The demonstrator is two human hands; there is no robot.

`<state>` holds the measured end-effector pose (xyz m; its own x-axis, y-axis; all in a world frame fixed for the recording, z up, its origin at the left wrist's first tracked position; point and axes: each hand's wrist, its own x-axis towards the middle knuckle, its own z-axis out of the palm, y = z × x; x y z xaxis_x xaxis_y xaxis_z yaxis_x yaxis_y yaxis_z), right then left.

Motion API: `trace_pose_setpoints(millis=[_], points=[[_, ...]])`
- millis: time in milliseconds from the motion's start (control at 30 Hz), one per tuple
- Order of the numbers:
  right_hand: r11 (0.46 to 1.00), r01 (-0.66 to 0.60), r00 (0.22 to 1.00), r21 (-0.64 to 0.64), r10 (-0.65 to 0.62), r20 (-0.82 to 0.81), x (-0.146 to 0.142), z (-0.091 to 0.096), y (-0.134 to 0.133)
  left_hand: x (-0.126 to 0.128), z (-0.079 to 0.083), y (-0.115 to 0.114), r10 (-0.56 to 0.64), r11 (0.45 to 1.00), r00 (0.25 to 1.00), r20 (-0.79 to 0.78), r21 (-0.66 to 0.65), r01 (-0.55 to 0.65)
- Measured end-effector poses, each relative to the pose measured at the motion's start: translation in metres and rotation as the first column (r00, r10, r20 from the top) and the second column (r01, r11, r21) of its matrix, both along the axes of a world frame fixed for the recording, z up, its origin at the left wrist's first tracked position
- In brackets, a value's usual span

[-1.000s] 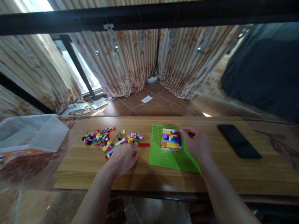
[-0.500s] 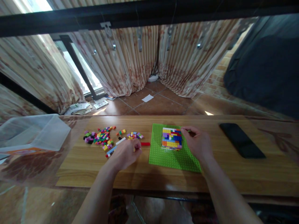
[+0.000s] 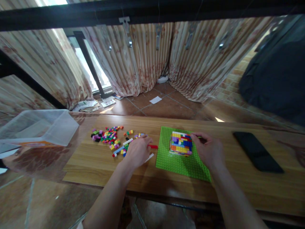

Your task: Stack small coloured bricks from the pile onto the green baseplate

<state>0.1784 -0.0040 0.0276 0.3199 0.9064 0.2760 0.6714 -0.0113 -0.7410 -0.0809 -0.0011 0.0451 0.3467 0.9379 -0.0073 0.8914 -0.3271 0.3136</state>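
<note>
A block built of many coloured toy bricks (image 3: 181, 143) stands on a green baseplate (image 3: 168, 165). My right hand (image 3: 208, 148) has its thumb and finger closed at the block's far right corner. To the left of the baseplate, my left hand (image 3: 139, 149) hovers palm down over loose bricks, fingers stretched forward and partly hidden. Just beyond its fingertips, on the right, is a long red brick (image 3: 153, 146). A long white brick (image 3: 149, 158) lies beside the palm. Another white brick (image 3: 128, 142) and a light blue one (image 3: 118, 151) lie left of that hand.
Small mixed bricks (image 3: 109, 136) are heaped on the left part of the wooden board (image 3: 95, 165). A translucent plastic bin (image 3: 47, 127) stands at the far left. On the right lies a black phone-like slab (image 3: 257, 151). A dark bar (image 3: 152, 14) crosses above.
My left hand has stretched its fingers forward from a curled pose, and a long white brick now shows on the board beside it. The right hand stays at the block. The view has shifted.
</note>
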Motion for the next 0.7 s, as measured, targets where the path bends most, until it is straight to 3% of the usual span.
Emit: trace_pose_setpoints(millis=[300, 500, 600, 700], points=[[1.0, 0.008, 1.0, 0.026, -0.008, -0.018, 0.005, 0.005, -0.001, 0.011, -0.003, 0.008, -0.003, 0.999, 0.999, -0.048, -0.032, 0.001], [0.998, 0.023, 0.989, 0.066, -0.013, -0.147, 0.007, 0.007, -0.001, 0.016, 0.002, 0.007, -0.018, 0.985, 0.977, 0.213, 0.17, -0.018], [0.991, -0.042, 0.96, 0.124, 0.075, -0.269, 0.003, 0.012, -0.003, 0.026, 0.007, 0.003, -0.07, 0.977, 0.936, 0.345, 0.211, -0.005], [0.963, -0.217, 0.9, 0.159, 0.26, -0.35, -0.005, 0.02, -0.008, 0.04, 0.009, -0.002, -0.137, 0.979, 0.883, 0.45, 0.198, 0.051]])
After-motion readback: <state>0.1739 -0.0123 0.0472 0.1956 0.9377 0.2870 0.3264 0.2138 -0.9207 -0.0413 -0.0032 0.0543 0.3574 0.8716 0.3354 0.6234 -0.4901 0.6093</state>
